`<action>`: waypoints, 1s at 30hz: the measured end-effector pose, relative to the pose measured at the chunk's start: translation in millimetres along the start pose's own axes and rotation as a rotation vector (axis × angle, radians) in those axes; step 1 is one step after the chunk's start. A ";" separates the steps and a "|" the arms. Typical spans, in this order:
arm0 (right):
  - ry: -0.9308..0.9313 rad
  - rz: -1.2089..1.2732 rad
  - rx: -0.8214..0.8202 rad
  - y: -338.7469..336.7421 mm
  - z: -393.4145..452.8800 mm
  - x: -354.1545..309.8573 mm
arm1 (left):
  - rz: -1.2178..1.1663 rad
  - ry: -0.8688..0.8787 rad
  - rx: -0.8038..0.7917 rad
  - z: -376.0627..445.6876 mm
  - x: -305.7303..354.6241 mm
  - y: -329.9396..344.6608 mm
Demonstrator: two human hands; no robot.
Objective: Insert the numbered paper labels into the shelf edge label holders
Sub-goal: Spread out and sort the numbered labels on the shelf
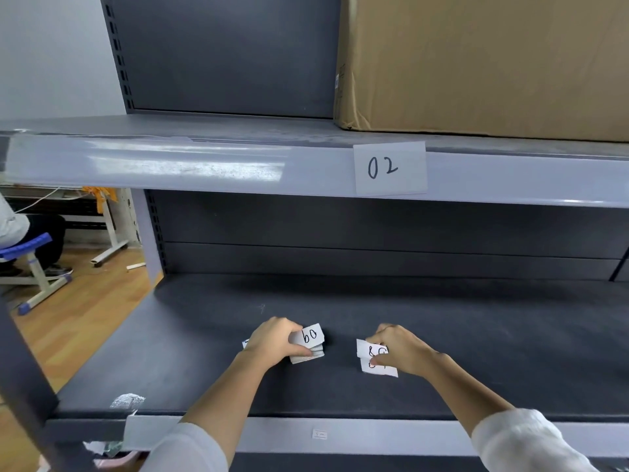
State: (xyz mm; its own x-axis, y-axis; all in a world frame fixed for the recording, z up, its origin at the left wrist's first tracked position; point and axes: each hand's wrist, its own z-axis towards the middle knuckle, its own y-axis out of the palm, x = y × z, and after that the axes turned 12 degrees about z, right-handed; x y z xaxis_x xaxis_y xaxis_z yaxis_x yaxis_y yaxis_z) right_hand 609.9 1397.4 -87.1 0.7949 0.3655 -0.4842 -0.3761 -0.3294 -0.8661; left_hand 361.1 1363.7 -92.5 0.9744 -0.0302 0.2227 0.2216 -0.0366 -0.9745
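Note:
My left hand (277, 338) grips a stack of white paper labels (310, 345) lying on the dark lower shelf (211, 335); the top label shows handwritten digits. My right hand (398, 349) pinches two loose labels (372, 361) on the same shelf, thumb over the writing. A label marked "02" (390, 167) sits in the clear label holder strip (204, 165) on the upper shelf edge. A small tag (319, 434) sits on the lower shelf edge strip.
A large cardboard box (483, 63) stands on the upper shelf at right. Crumpled clear plastic (127, 401) lies at the lower shelf's front left corner. A seated person on a blue stool (30, 247) is at far left, over a wooden floor.

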 end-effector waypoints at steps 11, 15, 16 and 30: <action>0.035 -0.013 0.028 -12.5 9.2 2.9 | 0.062 0.021 0.013 5.1 -5.8 -11.7; 0.082 -0.029 0.062 -15.2 18.0 7.6 | 0.210 -0.111 0.027 12.9 -26.1 -21.1; 0.095 -0.033 0.068 -13.6 19.5 9.6 | 0.223 -0.148 0.011 13.6 -31.7 -20.7; 0.108 0.019 0.127 -0.4 23.7 23.0 | 0.169 -0.210 0.005 29.7 -60.3 -5.1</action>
State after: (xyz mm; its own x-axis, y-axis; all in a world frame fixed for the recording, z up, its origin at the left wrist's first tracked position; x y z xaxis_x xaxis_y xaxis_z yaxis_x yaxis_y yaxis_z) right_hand 617.1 1426.6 -100.9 0.8311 0.2621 -0.4904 -0.4432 -0.2202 -0.8689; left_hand 302.4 1395.4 -101.9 0.9839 0.1728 0.0467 0.0550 -0.0435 -0.9975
